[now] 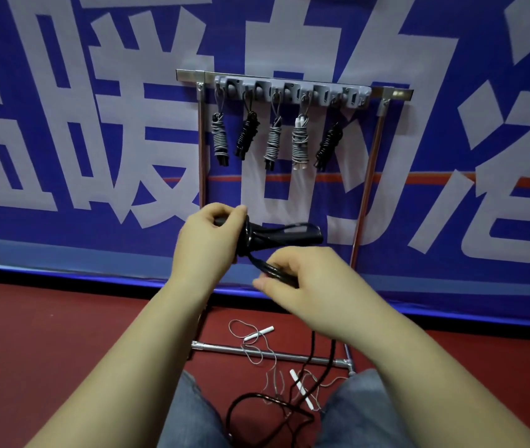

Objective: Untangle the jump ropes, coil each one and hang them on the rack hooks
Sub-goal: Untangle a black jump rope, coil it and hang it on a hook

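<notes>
My left hand grips the handles of a black jump rope, held sideways in front of the rack. My right hand pinches the same rope's black cord just below the handles; the cord runs down to the floor between my knees. Behind my hands stands a metal rack with a grey hook strip on top. Several coiled ropes, grey, black and white, hang from its hooks. A thin white rope with white handles lies loose on the floor.
A blue banner with large pale characters covers the wall behind the rack. The floor is dark red. The rack's base bar crosses the floor near my knees, with black and white cord tangled over it.
</notes>
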Demonstrator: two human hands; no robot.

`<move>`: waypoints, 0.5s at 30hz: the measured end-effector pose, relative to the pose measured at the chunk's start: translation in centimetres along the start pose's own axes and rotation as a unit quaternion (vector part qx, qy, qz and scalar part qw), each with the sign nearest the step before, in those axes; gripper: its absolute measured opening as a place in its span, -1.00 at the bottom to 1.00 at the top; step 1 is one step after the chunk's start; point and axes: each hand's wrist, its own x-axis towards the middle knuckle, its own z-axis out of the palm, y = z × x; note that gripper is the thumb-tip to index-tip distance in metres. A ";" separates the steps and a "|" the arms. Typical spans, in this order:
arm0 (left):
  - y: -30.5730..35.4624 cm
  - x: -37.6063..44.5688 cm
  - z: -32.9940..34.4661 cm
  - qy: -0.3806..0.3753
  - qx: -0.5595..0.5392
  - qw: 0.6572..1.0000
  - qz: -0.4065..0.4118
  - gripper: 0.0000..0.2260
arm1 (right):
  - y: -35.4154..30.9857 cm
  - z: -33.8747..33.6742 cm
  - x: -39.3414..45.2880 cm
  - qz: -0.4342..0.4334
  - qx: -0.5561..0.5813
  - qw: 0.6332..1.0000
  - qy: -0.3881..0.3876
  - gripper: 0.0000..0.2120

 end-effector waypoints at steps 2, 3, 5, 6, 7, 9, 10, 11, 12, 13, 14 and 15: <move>0.3 0.0 -0.1 -0.063 0.058 0.996 -0.004 -0.77 | 0.3 -1.0 0.3 0.000 -0.037 0.999 0.006 -0.85; 0.5 0.0 -0.1 -0.102 0.083 0.991 -0.002 -0.77 | 0.7 -1.4 0.5 0.002 -0.045 0.999 0.015 -0.86; 1.0 0.0 -0.4 -0.176 0.109 0.978 0.007 -0.76 | 1.4 -2.1 1.0 0.003 -0.032 0.999 0.040 -0.81; 1.2 0.0 -0.7 -0.207 0.111 0.972 0.012 -0.76 | 1.8 -2.4 1.2 0.010 -0.013 0.998 0.053 -0.76; 1.5 -0.1 -0.9 -0.235 0.104 0.966 0.015 -0.76 | 2.1 -2.6 1.4 0.020 0.009 0.998 0.059 -0.71; 1.9 -0.2 -1.3 -0.277 0.059 0.959 0.017 -0.76 | 2.5 -2.8 1.6 0.034 0.044 0.998 0.024 -0.66; 2.0 -0.3 -1.5 -0.293 0.033 0.955 0.016 -0.76 | 2.5 -2.9 1.7 0.034 0.052 0.998 -0.013 -0.60; 2.1 -0.5 -1.7 -0.306 0.008 0.952 0.013 -0.77 | 2.5 -2.9 1.8 0.028 0.065 0.996 -0.050 -0.49; 2.2 -0.7 -1.8 -0.316 -0.016 0.949 0.007 -0.78 | 2.5 -2.8 1.9 0.024 0.085 0.993 -0.080 -0.39; 2.4 -0.9 -1.8 -0.319 -0.041 0.947 0.001 -0.78 | 2.4 -2.7 1.9 0.022 0.111 0.989 -0.098 -0.33; 2.5 -1.2 -1.9 -0.318 -0.062 0.946 -0.003 -0.78 | 2.3 -2.7 1.9 0.025 0.140 0.984 -0.106 -0.33; 2.6 -1.3 -1.9 -0.314 -0.077 0.946 -0.002 -0.78 | 2.3 -2.7 1.9 0.031 0.173 0.978 -0.113 -0.34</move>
